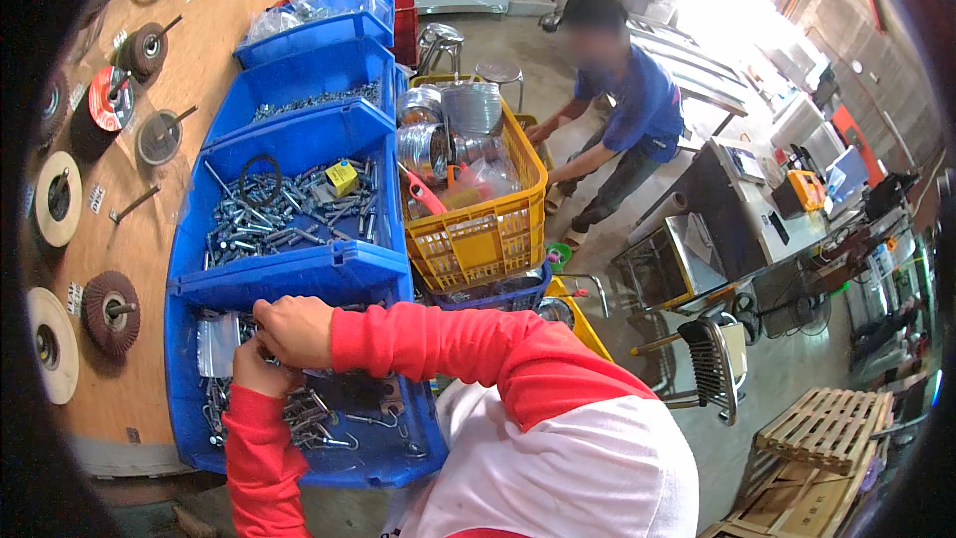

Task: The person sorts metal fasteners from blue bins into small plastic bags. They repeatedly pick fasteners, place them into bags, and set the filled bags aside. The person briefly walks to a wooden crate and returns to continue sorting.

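Both hands are down in the nearest blue bin (189,438), the lowest of a row of blue plastic bins stacked along a wooden wall. The right hand (294,331) lies over the bin's upper edge, knuckles up, its fingers curled under and out of sight — I cannot tell what, if anything, they pinch. The left hand (261,371) sits just below and touching it, fingers bunched together among the metal hooks and bolts (319,418) that fill the bin; whether they grip a piece I cannot tell. Both sleeves are red.

The next bin up (299,274) holds a heap of long grey bolts (279,214), a black rubber ring and a small yellow box (342,177). Beside the bins stands a yellow crate (478,239) packed with shiny metal rolls. On the wooden wall hang round abrasive wheels (110,311). Farther off, another person in a blue shirt (637,100) crouches by the crate — well apart from the hands.
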A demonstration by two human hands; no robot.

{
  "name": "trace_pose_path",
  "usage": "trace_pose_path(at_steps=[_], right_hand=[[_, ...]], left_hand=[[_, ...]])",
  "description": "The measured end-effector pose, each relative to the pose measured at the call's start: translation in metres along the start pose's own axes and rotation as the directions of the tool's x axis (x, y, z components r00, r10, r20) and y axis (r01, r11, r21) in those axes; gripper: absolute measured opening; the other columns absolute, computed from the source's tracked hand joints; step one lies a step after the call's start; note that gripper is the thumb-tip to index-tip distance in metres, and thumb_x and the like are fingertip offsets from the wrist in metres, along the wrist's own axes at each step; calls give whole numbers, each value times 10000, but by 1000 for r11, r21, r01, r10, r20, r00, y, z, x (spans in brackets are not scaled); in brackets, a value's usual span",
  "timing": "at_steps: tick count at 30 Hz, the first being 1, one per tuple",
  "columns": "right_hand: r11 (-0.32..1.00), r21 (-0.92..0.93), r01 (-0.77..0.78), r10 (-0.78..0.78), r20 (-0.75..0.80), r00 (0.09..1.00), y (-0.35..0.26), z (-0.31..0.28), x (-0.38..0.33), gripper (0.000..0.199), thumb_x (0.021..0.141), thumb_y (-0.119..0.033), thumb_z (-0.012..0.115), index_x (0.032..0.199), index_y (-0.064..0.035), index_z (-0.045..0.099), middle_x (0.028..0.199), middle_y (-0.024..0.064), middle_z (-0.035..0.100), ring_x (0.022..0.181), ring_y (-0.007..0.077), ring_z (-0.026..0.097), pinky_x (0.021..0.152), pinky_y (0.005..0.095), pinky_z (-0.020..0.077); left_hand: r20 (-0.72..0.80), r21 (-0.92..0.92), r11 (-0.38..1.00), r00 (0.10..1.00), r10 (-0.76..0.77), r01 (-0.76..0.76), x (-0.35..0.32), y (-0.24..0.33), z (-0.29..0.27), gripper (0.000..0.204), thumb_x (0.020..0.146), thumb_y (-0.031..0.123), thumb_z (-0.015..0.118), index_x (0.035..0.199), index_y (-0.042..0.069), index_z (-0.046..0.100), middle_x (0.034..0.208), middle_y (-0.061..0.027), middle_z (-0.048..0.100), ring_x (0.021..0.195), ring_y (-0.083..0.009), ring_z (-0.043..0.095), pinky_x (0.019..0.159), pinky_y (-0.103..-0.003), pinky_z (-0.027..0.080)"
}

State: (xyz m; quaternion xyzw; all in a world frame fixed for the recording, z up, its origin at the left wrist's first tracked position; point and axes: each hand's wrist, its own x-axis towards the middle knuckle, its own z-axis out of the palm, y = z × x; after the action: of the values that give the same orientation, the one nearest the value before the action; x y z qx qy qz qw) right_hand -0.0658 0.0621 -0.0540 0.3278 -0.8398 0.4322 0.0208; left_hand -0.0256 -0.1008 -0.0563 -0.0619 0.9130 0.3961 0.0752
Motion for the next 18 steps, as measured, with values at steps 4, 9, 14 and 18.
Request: trace_pose_path(at_steps=[4,9,14,18], right_hand=[[993,-118,24,-11,112,994,-1,-16,5,286,817,-200,685,961,43,635,848,258,718,782,435,724,691,515,594],[988,-144,62,-44,123,991,-9,-15,16,342,800,-180,691,1045,42,607,870,258,721,801,433,728,687,520,591],[976,-195,99,-67,167,984,-10,5,15,390,832,-199,676,1109,27,520,922,243,696,793,437,713,663,530,565],[988,-96,120,-119,18,993,-4,16,20,383,812,-152,656,1111,32,504,1027,259,618,884,440,670,727,520,551]], left_hand=[[2,-89,995,999,34,-34,-8,14,-1,324,618,-47,799,924,-8,701,856,-141,741,732,-225,715,593,-378,555],[27,251,926,958,285,-282,0,2,0,367,631,8,825,982,10,718,879,-123,758,803,-238,732,670,-392,570],[-3,111,964,970,244,-242,13,-29,2,461,630,188,864,1062,114,724,935,-131,767,867,-313,742,759,-426,580],[128,614,687,908,399,-388,21,-37,3,504,659,302,852,1126,187,701,975,-120,757,888,-358,726,765,-469,578]])
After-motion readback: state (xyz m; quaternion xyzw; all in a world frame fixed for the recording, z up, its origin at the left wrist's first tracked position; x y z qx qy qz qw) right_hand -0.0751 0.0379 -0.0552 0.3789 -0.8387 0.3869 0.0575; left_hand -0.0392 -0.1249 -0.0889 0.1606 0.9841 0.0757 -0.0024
